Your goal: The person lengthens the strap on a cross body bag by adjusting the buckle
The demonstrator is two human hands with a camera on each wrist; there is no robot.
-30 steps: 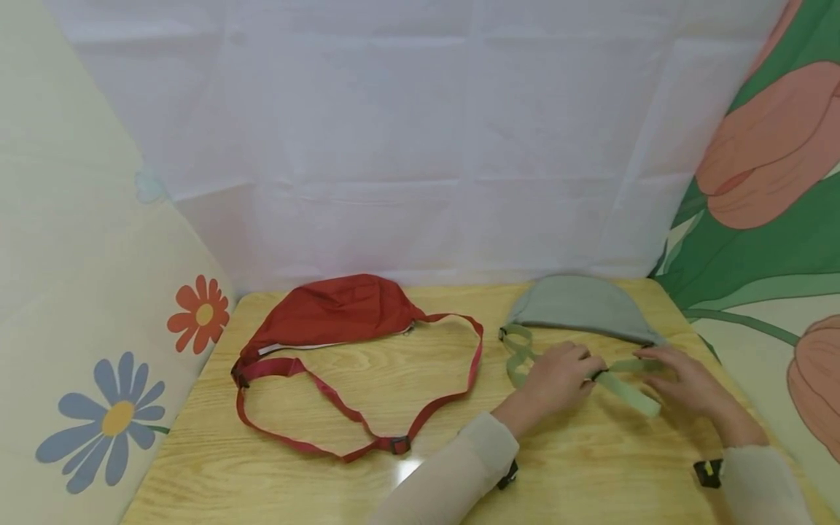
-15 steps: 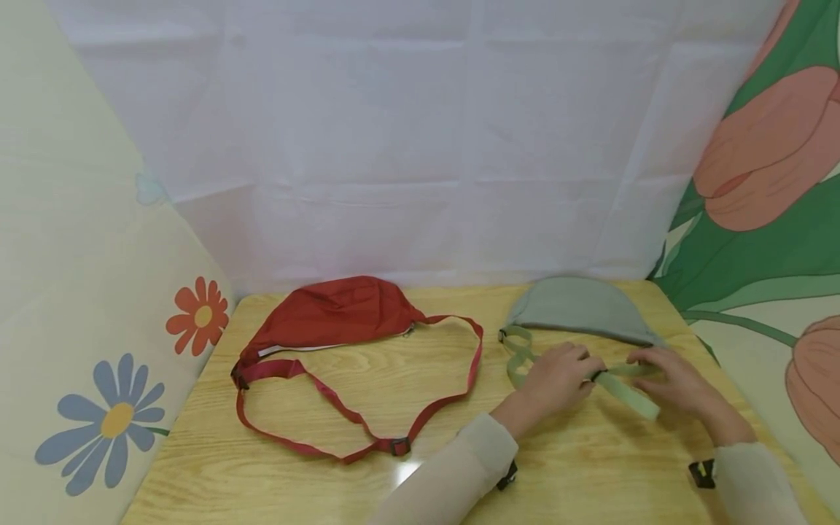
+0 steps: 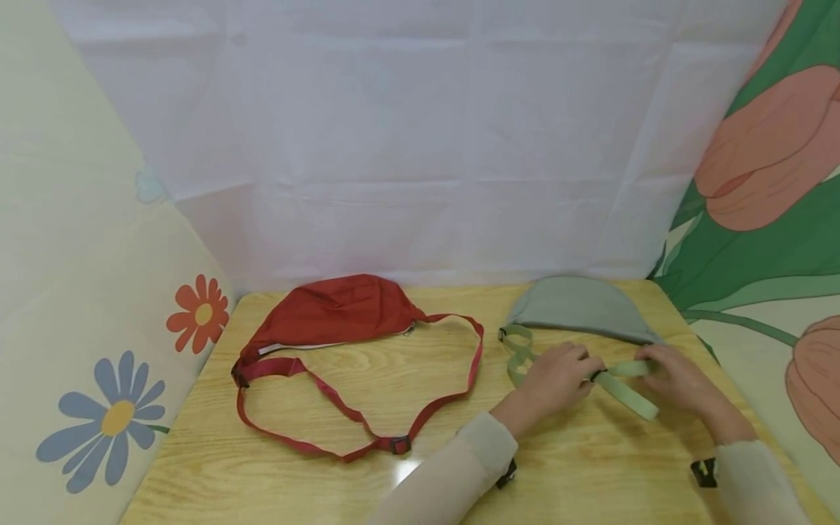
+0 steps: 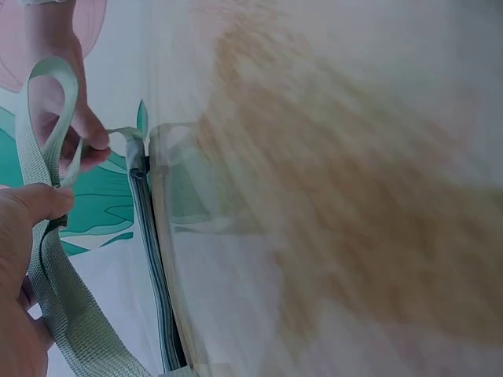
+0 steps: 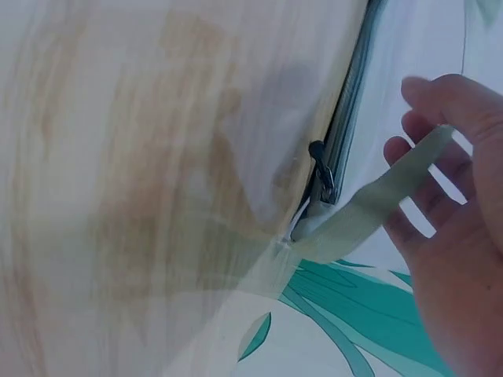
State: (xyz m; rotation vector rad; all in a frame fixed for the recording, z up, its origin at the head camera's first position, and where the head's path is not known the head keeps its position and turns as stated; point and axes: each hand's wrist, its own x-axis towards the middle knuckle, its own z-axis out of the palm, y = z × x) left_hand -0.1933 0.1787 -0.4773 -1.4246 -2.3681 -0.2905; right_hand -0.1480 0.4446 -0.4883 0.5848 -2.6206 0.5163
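A grey-green waist bag (image 3: 577, 306) lies at the table's back right, its pale green strap (image 3: 626, 397) drawn out in front. With thumb and fingers, my left hand (image 3: 561, 375) pinches this strap at its small dark slider (image 4: 59, 222); a loop of webbing stands out beyond the pinch. My right hand (image 3: 679, 379) holds the strap loosely near the bag's right end. In the right wrist view, the webbing crosses in front of the fingers, below the thumb. A dark zipper pull (image 5: 321, 169) hangs close by, at the zip's end.
A red waist bag (image 3: 341, 310) lies at the back left, its red strap looped toward the front with a black buckle (image 3: 399, 445). The wooden table (image 3: 289, 496) meets a white sheet (image 3: 367, 146) behind. Flower-printed panels stand at both sides.
My right hand shifts left along the strap, then slightly back right; its fingers come closer together on the webbing. The free loop swings a little left. My left hand keeps its place.
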